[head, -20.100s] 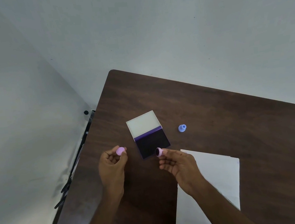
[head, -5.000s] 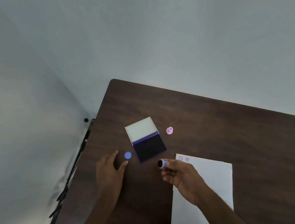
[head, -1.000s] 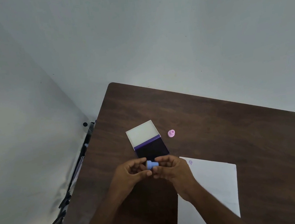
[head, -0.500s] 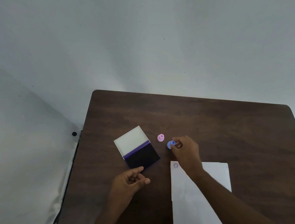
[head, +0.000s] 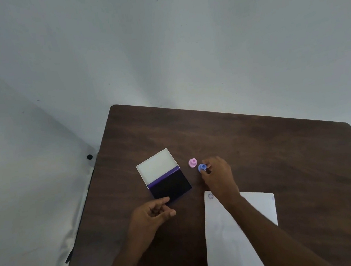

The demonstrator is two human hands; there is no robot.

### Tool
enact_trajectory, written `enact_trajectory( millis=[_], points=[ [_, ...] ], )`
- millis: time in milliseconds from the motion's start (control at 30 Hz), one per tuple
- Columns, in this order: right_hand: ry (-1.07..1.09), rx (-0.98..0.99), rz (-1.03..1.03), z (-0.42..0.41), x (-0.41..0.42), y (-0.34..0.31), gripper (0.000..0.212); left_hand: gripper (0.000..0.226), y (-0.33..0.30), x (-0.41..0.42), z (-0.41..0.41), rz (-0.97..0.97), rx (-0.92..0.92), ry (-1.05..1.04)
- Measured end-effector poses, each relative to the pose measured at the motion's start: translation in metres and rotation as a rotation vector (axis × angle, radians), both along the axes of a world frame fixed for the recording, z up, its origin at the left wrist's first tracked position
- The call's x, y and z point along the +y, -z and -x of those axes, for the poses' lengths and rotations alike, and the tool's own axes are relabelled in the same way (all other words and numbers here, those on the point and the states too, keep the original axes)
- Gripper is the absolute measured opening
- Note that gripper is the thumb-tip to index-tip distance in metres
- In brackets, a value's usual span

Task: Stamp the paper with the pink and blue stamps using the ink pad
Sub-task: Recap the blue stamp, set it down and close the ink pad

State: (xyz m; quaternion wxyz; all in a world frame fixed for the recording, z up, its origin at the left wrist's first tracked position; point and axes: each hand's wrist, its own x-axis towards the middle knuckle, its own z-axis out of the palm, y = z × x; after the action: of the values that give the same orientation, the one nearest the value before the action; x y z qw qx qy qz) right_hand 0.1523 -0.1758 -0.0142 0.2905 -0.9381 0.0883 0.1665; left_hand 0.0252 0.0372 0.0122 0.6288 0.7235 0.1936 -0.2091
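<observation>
Blue stamp (head: 201, 167) pinched in your right hand (head: 217, 176) beside the pink stamp (head: 192, 162), so looks done; let go. Left hand (head: 151, 214) idles, loosely curled, empty.

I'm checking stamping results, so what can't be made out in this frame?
Head view only:
- Stamp marks on the paper: one faint ring visible, too small to read; the right hand and forearm cover part.
- Blue stamp: partly hidden by fingers.
- Paper's near end: cut off by the frame edge.
</observation>
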Motion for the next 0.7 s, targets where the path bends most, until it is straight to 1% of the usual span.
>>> enact_trajectory(
  millis=[67,133,200,267,300,367,467,567,633,700],
  points=[
    [-0.017,-0.040,-0.012,0.001,-0.001,-0.002,0.011,0.037,0.000,0.000,-0.001,-0.018,0.000,-0.007],
    [-0.012,-0.124,-0.035,0.005,-0.003,-0.006,0.016,0.034,0.001,-0.001,-0.002,-0.037,-0.014,-0.051],
    [0.018,-0.227,-0.061,0.014,-0.002,-0.012,0.021,0.028,0.003,0.000,-0.002,-0.079,-0.023,-0.131],
    [0.021,-0.295,-0.098,0.027,0.005,-0.018,0.017,0.022,0.007,0.002,-0.002,-0.116,0.002,-0.250],
    [0.001,-0.279,-0.113,0.033,0.012,-0.020,0.016,0.019,0.009,0.004,-0.004,-0.113,0.014,-0.321],
    [-0.109,-0.180,-0.133,0.040,0.027,-0.022,0.022,0.018,0.012,0.008,-0.008,-0.103,0.026,-0.429],
    [-0.264,-0.017,-0.183,0.030,0.048,-0.020,0.032,0.026,0.014,0.013,-0.017,-0.129,0.022,-0.494],
    [-0.310,-0.014,-0.149,0.009,0.065,-0.018,0.046,0.033,0.016,0.016,-0.025,-0.169,0.005,-0.564],
    [-0.333,-0.004,-0.107,-0.003,0.074,-0.015,0.054,0.034,0.017,0.018,-0.030,-0.137,0.009,-0.621],
    [-0.329,0.065,-0.095,-0.011,0.081,-0.012,0.058,0.034,0.017,0.019,-0.035,-0.109,0.020,-0.660]
  ],
)
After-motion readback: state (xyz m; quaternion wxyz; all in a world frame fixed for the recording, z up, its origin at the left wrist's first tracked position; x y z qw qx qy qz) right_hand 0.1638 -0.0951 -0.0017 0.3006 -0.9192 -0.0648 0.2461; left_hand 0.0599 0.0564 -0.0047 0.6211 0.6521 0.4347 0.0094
